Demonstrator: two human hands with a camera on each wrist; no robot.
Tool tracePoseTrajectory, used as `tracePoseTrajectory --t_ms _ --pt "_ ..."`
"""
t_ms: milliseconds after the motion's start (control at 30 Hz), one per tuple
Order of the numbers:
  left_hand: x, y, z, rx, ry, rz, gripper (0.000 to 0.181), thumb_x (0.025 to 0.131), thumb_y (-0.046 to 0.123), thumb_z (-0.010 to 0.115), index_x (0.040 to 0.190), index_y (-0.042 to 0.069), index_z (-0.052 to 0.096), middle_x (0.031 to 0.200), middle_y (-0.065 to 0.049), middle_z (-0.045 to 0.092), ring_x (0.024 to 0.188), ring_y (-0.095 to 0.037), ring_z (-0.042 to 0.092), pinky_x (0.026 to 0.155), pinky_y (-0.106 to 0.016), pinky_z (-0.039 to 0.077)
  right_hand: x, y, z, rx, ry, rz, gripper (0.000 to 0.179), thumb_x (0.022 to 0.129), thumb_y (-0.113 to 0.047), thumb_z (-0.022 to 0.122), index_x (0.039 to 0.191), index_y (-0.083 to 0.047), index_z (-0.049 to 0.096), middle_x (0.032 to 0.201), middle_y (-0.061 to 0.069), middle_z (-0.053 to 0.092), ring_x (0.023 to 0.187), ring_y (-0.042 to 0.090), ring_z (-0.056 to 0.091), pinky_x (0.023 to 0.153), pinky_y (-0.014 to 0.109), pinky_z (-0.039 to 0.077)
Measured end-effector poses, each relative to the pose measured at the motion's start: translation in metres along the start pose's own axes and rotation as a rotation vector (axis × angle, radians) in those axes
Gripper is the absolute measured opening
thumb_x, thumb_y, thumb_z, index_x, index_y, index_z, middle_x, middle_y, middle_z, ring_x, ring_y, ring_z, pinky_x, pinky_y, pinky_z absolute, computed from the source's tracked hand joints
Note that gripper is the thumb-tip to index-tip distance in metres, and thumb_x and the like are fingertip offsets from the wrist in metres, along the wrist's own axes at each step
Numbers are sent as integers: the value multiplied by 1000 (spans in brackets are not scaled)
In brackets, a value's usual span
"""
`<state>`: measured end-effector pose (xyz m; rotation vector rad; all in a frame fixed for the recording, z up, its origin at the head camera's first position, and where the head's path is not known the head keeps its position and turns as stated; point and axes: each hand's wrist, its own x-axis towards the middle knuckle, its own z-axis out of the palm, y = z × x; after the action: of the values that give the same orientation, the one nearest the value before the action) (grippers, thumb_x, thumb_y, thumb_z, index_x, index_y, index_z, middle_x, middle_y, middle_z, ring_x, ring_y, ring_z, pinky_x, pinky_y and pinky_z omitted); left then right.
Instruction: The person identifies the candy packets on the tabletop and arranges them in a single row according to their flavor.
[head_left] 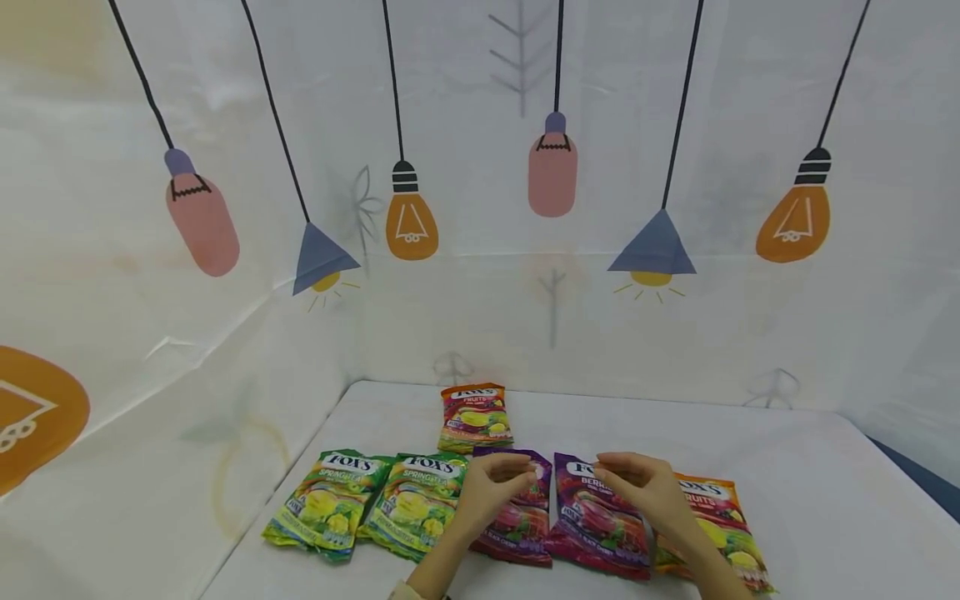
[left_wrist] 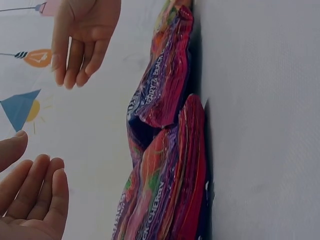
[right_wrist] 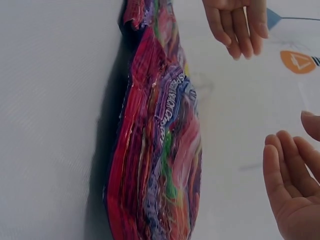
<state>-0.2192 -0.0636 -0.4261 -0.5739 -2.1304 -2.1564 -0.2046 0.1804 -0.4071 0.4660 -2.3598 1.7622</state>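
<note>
Two purple Fox's berry candy bags [head_left: 600,527] lie side by side in the middle of the white table. My left hand [head_left: 487,492] is over the left purple bag [head_left: 521,533], partly covering it, and my right hand [head_left: 643,490] is over the right one. The wrist views show both hands raised above the bags and apart from them, palms facing each other. The fingers are relaxed and gently bent, with nothing between them. In the left wrist view the left hand [left_wrist: 37,200] is low at the left; in the right wrist view the right hand [right_wrist: 292,185] is low at the right.
Two green spring tea candy bags [head_left: 326,504] [head_left: 416,504] lie left of the purple ones. An orange-red fruits bag [head_left: 723,533] lies to the right, partly behind the right forearm. Another fruits bag [head_left: 475,417] lies farther back. A printed white sheet [head_left: 465,317] rises behind the table [head_left: 795,475].
</note>
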Motion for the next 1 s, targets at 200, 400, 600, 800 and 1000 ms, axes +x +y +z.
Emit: tracePoseTrajectory --t_ms 200,400,600,800,1000 --pt "0 -2 -7 -11 12 1 32 84 8 70 108 -12 63 103 -27 66 85 -12 68 76 -22 53 6 1 7 19 -5 40 31 88 -11 65 113 7 63 104 21 67 86 6 66 75 20 52" --pt "-1 -3 -12 -15 27 -7 29 84 5 69 108 -10 63 102 -27 66 85 -12 68 74 -21 53 13 4 15 29 -33 -48 27 88 -9 64 111 8 64 103 24 67 85 7 66 74 21 53" --pt "-3 -2 -22 1 35 0 32 84 4 68 110 -13 61 103 -27 66 84 -9 67 75 -33 55 18 6 21 53 -54 -57 28 88 -9 65 111 8 63 103 24 67 87 14 68 74 21 53" --pt "-6 -2 -30 20 57 11 30 84 5 68 109 -11 63 103 -27 65 85 -12 68 75 -22 53 24 8 29 56 -67 -25 31 87 -12 66 111 7 63 105 26 65 87 17 68 75 22 53" --pt "-6 -4 -39 24 92 -5 30 84 6 69 108 -12 63 102 -26 66 86 -14 68 76 -20 52 28 8 37 71 -98 5 34 89 -15 65 114 7 62 108 24 65 93 21 67 78 24 53"
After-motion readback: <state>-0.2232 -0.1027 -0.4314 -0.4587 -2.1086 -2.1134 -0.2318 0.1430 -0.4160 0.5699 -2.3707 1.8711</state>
